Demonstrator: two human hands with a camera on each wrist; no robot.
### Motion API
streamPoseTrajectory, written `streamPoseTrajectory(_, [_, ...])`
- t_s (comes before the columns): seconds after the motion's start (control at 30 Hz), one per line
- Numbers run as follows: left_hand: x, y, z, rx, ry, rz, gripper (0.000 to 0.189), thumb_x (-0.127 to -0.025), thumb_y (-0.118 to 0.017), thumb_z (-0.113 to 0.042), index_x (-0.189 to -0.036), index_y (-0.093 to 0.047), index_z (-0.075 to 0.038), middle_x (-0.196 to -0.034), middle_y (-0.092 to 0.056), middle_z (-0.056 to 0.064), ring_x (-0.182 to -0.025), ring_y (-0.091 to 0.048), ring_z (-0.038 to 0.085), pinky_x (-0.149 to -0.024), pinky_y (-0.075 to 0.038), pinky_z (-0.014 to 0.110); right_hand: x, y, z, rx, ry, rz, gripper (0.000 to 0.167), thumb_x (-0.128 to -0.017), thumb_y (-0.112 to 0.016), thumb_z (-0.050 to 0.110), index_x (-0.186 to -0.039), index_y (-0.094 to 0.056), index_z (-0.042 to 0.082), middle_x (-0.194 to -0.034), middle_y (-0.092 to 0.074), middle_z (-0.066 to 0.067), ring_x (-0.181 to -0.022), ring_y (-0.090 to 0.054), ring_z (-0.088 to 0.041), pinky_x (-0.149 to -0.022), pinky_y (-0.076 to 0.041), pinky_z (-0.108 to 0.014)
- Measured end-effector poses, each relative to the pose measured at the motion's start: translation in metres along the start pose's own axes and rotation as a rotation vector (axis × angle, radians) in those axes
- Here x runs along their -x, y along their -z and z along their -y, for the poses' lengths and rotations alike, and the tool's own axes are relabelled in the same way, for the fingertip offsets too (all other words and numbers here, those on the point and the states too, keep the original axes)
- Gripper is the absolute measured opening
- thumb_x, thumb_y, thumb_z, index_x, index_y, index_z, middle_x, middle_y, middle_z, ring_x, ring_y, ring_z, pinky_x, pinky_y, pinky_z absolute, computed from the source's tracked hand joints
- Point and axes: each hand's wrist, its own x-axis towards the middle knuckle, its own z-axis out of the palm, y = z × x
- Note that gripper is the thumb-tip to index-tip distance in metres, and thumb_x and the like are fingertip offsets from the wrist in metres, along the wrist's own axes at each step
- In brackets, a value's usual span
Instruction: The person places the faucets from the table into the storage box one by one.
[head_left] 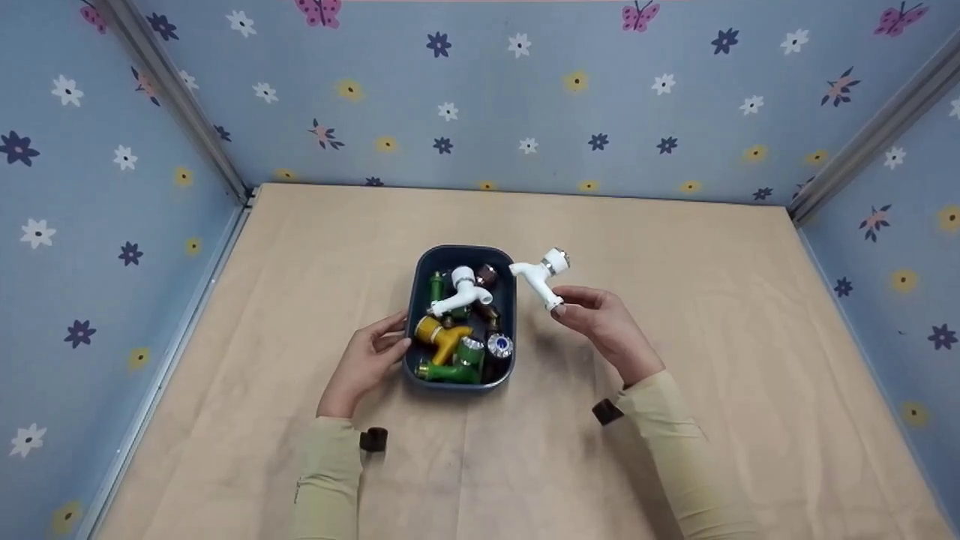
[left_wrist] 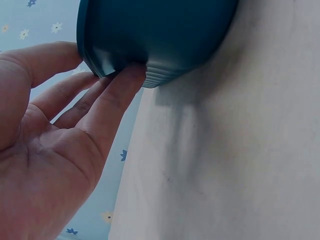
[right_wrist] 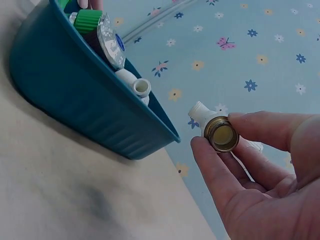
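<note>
My right hand (head_left: 604, 322) pinches a white faucet (head_left: 536, 277) by its threaded end, just right of the basin and above the table. The right wrist view shows the faucet's brass-coloured inlet (right_wrist: 221, 135) between thumb and fingers. At the basin's left side, my left hand (head_left: 369, 360) touches the outer wall with its fingers extended. The dark blue-green basin (left_wrist: 165, 35) holds several faucets: a white one (head_left: 465, 289) on top, a yellow one (head_left: 442, 337), a green one (head_left: 454, 371) at the near end and dark brown ones (head_left: 487, 276), partly covered.
A beige cloth (head_left: 337, 247) covers the table. Blue flowered panels (head_left: 487, 97) enclose the back and both sides, with metal posts (head_left: 180, 97) at the corners. Dark wrist-camera pieces (head_left: 373, 439) stick out from both sleeves.
</note>
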Motion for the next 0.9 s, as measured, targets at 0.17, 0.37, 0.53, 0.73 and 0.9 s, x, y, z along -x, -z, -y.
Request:
streamPoseTrajectory(0.17, [-0.002, 0.000, -0.002, -0.002, -0.012, -0.003, 0.050, -0.094, -0.060, -0.002, -0.142, -0.046, -0.004, -0.127, -0.054, 0.021, -0.114, -0.056, 0.033, -0.079, -0.053, 0.026, -0.001, -0.004, 0.004, 0.022, -0.002, 0.010, 0.037, -0.088, -0.065, -0.003, -0.123, -0.059, -0.007, -0.117, -0.059, -0.021, -0.101, -0.061, -0.025, -0.093, -0.049, -0.035])
streamPoseTrajectory(0.37, [-0.002, 0.000, -0.002, 0.008, -0.023, 0.001, 0.050, -0.093, -0.059, -0.001, -0.142, -0.045, -0.001, -0.128, -0.053, 0.023, -0.115, -0.056, 0.036, -0.080, -0.053, 0.025, -0.003, -0.009, 0.007, 0.000, -0.015, 0.005, 0.036, -0.087, -0.066, -0.004, -0.122, -0.060, -0.006, -0.115, -0.060, -0.020, -0.100, -0.062, -0.025, -0.093, -0.049, -0.036])
streamPoseTrajectory(0.53, [-0.002, 0.000, -0.002, -0.006, -0.021, 0.000, 0.050, -0.094, -0.059, -0.001, -0.142, -0.044, -0.001, -0.128, -0.053, 0.024, -0.115, -0.055, 0.037, -0.080, -0.052, 0.024, -0.004, -0.016, 0.008, -0.025, -0.010, 0.022, 0.038, -0.086, -0.066, -0.006, -0.123, -0.058, -0.009, -0.110, -0.063, -0.017, -0.095, -0.064, -0.022, -0.092, -0.050, -0.035])
streamPoseTrajectory(0.73, [-0.001, 0.000, -0.002, -0.005, -0.021, -0.001, 0.050, -0.094, -0.059, -0.002, -0.142, -0.045, -0.002, -0.128, -0.053, 0.024, -0.115, -0.055, 0.036, -0.081, -0.052, 0.023, -0.005, -0.023, 0.007, -0.022, 0.007, 0.056, 0.038, -0.086, -0.066, -0.006, -0.123, -0.058, -0.009, -0.109, -0.063, -0.017, -0.095, -0.063, -0.022, -0.092, -0.050, -0.035])
streamPoseTrajectory(0.9, [0.000, 0.000, -0.001, -0.012, -0.012, -0.006, 0.050, -0.094, -0.059, -0.001, -0.142, -0.045, -0.003, -0.127, -0.054, 0.022, -0.114, -0.056, 0.034, -0.081, -0.053, 0.025, -0.006, -0.028, 0.004, -0.009, -0.003, 0.048, 0.034, -0.085, -0.066, -0.006, -0.120, -0.062, -0.007, -0.109, -0.063, -0.018, -0.095, -0.063, -0.023, -0.091, -0.051, -0.036])
